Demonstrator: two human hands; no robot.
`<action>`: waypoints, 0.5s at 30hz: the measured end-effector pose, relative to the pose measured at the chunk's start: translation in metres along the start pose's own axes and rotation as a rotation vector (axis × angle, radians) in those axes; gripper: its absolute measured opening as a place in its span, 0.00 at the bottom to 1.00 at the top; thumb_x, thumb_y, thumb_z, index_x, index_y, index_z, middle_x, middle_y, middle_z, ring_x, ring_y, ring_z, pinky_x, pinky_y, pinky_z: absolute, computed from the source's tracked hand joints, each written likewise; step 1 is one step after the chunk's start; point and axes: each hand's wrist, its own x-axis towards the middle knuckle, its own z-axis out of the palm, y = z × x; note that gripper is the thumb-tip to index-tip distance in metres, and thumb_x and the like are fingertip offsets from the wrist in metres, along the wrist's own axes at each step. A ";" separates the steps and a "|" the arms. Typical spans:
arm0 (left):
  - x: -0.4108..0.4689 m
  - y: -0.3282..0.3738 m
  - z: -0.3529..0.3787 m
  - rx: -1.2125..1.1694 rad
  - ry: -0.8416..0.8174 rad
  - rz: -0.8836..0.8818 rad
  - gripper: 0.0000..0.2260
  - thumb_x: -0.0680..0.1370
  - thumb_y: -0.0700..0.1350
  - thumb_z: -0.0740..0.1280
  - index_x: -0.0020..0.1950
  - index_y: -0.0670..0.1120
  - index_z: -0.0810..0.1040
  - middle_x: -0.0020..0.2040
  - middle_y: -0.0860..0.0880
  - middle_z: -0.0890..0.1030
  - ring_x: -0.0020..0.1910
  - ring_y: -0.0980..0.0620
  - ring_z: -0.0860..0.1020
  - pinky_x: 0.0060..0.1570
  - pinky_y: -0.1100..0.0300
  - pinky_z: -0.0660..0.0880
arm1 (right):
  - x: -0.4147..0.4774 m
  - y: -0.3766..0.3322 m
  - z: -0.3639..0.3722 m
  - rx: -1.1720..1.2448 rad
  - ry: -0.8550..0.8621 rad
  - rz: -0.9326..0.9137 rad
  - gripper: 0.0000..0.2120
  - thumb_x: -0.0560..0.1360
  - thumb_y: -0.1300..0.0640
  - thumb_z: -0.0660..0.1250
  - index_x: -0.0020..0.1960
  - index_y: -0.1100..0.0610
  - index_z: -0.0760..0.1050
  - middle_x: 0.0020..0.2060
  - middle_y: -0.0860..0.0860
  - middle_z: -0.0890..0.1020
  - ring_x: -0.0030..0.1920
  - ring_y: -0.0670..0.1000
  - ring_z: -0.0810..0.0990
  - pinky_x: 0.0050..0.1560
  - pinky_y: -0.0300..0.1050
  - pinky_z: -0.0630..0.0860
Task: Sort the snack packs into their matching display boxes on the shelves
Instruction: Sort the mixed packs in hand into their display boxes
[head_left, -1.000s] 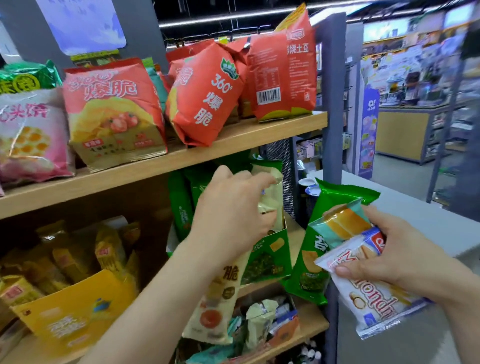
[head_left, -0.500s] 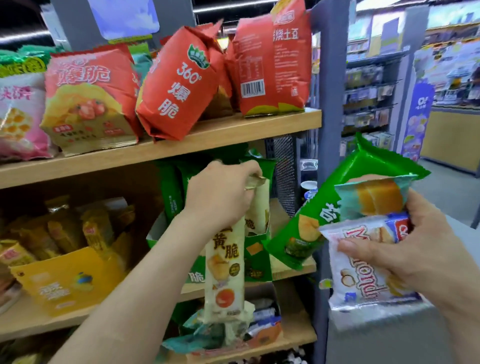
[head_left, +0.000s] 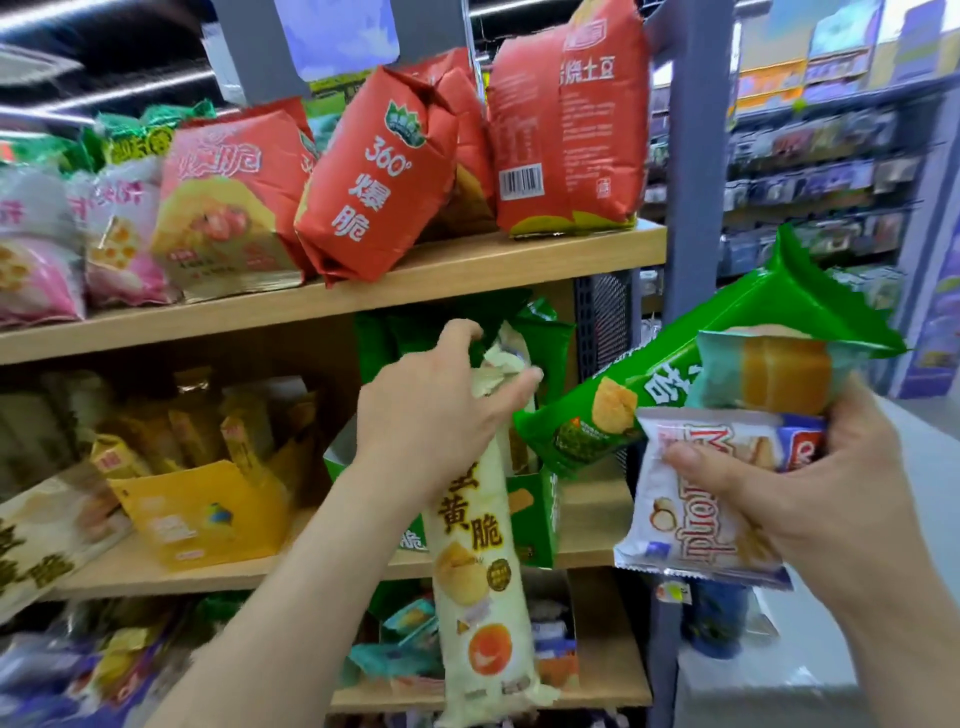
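Head view: a person faced wooden snack shelves with both hands raised before the middle shelf (head_left: 592, 501).
Left grip (head_left: 431, 410): thumb and fingers pinched the crumpled top end of the long cream pack (head_left: 478, 597).
Cream pack: hung upright from the left grip in front of the green display box (head_left: 535, 514), its lower end reaching down before the bottom shelf.
Right grip (head_left: 831, 493): fingers curled round three packs at once, thumb pressed on the white pack (head_left: 696, 525).
Green pack (head_left: 675, 374): tilted, lower end just beside the cream pack.
Teal pack (head_left: 774, 371): lay over the green pack, above the white pack.
Green display box: stood at the middle shelf's right end, green packs upright inside.
Yellow display box (head_left: 208, 514): stood to its left on the same shelf, holding yellow packs.
Top shelf (head_left: 467, 283): carried red bags (head_left: 379, 176) and pink bags.
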 end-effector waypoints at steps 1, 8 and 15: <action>0.002 0.005 0.002 0.104 -0.018 -0.002 0.32 0.74 0.73 0.54 0.69 0.53 0.65 0.39 0.54 0.73 0.38 0.50 0.71 0.37 0.55 0.67 | 0.000 0.001 0.000 -0.003 -0.006 0.009 0.22 0.48 0.49 0.77 0.38 0.32 0.78 0.36 0.40 0.85 0.34 0.42 0.85 0.31 0.35 0.79; 0.016 0.009 0.019 0.198 0.112 -0.042 0.22 0.78 0.67 0.58 0.61 0.51 0.71 0.30 0.55 0.67 0.32 0.49 0.68 0.28 0.58 0.62 | -0.003 0.007 -0.004 0.034 -0.046 0.035 0.22 0.47 0.47 0.79 0.38 0.32 0.78 0.36 0.40 0.85 0.34 0.43 0.85 0.30 0.35 0.79; -0.001 -0.010 0.011 0.017 0.365 -0.015 0.14 0.78 0.61 0.62 0.50 0.51 0.70 0.30 0.50 0.75 0.29 0.47 0.73 0.26 0.58 0.67 | -0.001 0.007 -0.011 0.072 0.051 -0.046 0.28 0.49 0.35 0.81 0.46 0.38 0.77 0.42 0.41 0.86 0.39 0.45 0.86 0.33 0.40 0.82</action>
